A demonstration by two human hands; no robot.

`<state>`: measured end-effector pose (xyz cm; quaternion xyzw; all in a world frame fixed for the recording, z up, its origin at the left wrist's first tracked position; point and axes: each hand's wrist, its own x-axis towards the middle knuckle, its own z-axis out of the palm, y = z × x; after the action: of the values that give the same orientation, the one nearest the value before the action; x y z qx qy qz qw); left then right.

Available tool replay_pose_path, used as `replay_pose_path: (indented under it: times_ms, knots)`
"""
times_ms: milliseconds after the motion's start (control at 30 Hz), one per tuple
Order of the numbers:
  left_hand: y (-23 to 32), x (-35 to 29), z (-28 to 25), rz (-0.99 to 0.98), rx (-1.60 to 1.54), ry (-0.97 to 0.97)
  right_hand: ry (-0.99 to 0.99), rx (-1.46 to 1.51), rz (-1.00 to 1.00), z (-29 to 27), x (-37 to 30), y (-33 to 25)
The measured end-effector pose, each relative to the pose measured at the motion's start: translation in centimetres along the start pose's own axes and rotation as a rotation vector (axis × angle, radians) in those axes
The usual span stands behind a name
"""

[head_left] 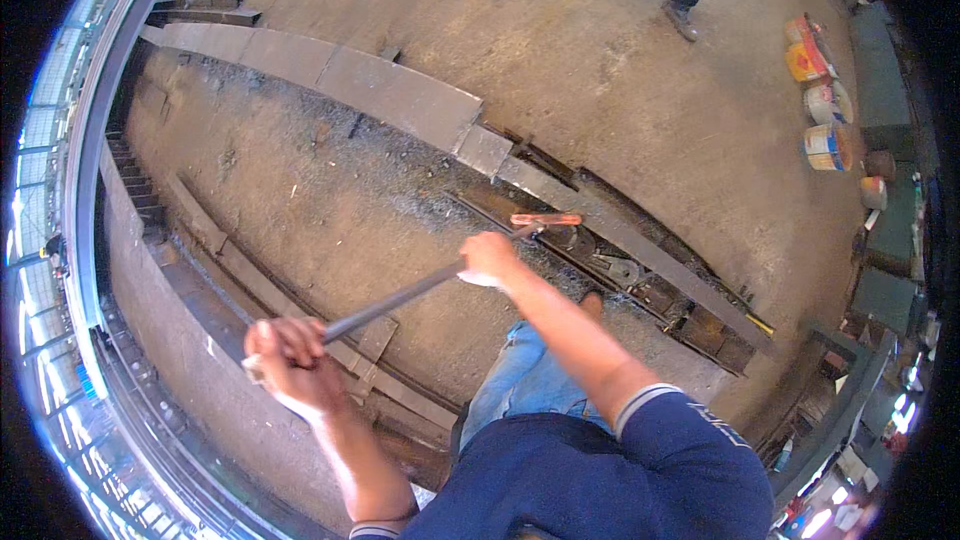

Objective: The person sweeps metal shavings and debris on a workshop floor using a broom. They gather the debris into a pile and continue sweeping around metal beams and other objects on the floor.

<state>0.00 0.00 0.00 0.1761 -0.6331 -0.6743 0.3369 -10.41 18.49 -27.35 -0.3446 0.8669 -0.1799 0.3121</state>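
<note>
Left grip (287, 358) with fingers curled, right grip (488, 258) clenched farther ahead, bare forearms (563, 328) reaching forward and leftward

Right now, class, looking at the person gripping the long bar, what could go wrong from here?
The left hand or right hand could slip along the long bar. The person's shoe appears close to the metalwork, so it might catch. Scattered grey debris on the floor could make footing unsteady.

Stained brown floor (600, 90); bright panelled wall (42, 230) far left; white glare (905, 412) lower right
</note>
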Motion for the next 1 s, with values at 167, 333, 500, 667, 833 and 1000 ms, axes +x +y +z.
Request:
replay_pose_path:
  times_ms: [167, 333, 500, 667, 833, 1000]
  knots:
    - [4.0, -0.1, 2.0, 0.183, 0.108, -0.09, -0.031, 0.111, -0.004, -2.5, 1.1, -3.9]
    - [4.3, 0.6, -1.2, 0.039, -0.118, -0.091, -0.076, 0.095, 0.09, -2.1, -4.4, -4.2]
    - [-5.3, -0.3, -3.3, -0.265, -0.064, 0.156, -0.082, -0.003, 0.136, 4.1, -1.1, 1.6]
    - [0.9, -1.2, 1.4, 0.108, 0.098, -0.088, 0.065, 0.15, 0.038, 0.5, 5.1, -2.4]
    - [6.5, 0.7, 0.1, 0.218, 0.004, -0.21, 0.019, 0.137, 0.015, -3.2, 1.6, -6.4]
    - [-2.9, 0.1, -1.0, -0.167, -0.022, -0.052, -0.114, 0.101, 0.194, 1.1, -1.4, -0.9]
